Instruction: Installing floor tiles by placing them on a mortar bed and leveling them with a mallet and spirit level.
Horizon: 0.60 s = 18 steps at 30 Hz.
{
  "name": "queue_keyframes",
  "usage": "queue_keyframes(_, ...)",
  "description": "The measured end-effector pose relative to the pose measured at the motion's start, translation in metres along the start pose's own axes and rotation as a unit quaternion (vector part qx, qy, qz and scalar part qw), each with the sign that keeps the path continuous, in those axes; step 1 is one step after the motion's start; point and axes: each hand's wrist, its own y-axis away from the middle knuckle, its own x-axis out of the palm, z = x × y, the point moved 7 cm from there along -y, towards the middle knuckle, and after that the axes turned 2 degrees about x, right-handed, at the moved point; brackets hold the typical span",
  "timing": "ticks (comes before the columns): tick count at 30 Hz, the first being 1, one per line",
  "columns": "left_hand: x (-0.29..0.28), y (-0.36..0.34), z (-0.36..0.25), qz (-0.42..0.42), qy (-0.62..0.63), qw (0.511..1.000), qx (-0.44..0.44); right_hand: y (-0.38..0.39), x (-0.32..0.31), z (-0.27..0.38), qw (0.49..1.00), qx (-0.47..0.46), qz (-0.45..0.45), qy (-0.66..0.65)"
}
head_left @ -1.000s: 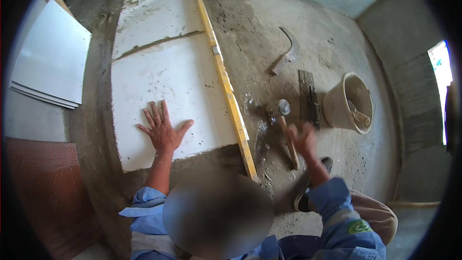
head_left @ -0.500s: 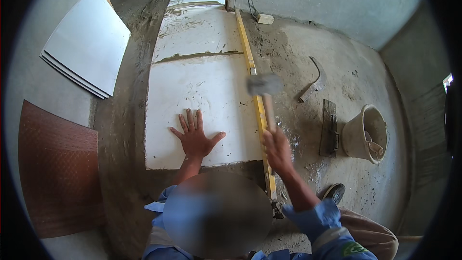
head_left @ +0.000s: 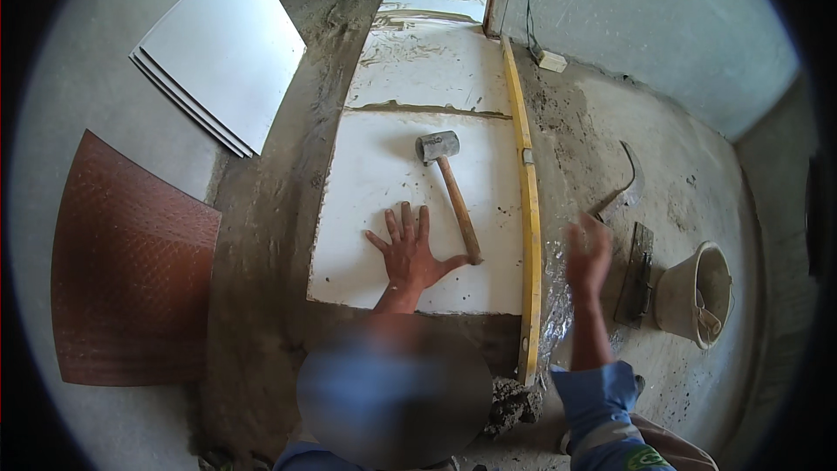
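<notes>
My left hand (head_left: 406,251) lies flat on a large white floor tile (head_left: 375,157), its fingers spread. A mallet (head_left: 457,196) with a grey head and wooden handle rests on that tile, the handle's end at my left thumb tip. Along the tile's right edge runs a long yellow spirit level (head_left: 528,235). My right hand (head_left: 589,253), blurred by motion, is raised right of the level with nothing in it, fingers loosely extended. Near it are a sickle (head_left: 629,176) and a flat trowel (head_left: 637,275) on the floor.
A pale bucket (head_left: 676,296) with a tool inside stands at right. White tiles (head_left: 231,44) and a red-brown textured sheet (head_left: 135,266) lean at left. More laid tiles (head_left: 436,57) continue toward the far doorway. A loose mortar clump (head_left: 513,408) lies near me.
My right hand has let go of the mallet, now lying on the tile, and moved right. My left hand stays flat on the tile. The whole view has shifted.
</notes>
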Motion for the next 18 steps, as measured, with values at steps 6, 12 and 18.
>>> queue_keyframes(6, -0.01, -0.023, -0.029, 0.067, 0.025, 0.997, 0.011, 0.03, -0.125, -0.303, 0.91, 0.216, -0.058, 0.35)
queue_keyframes(12, -0.019, -0.036, -0.009, 0.19, -0.008, 0.981, -0.028, 0.019, -0.096, -0.313, 0.934, 0.331, 0.134, -0.029)
queue_keyframes(18, -0.015, -0.043, -0.007, 0.213, -0.023, 0.977, -0.019, -0.016, -0.078, -0.134, 0.925, 0.256, 0.061, -0.274)
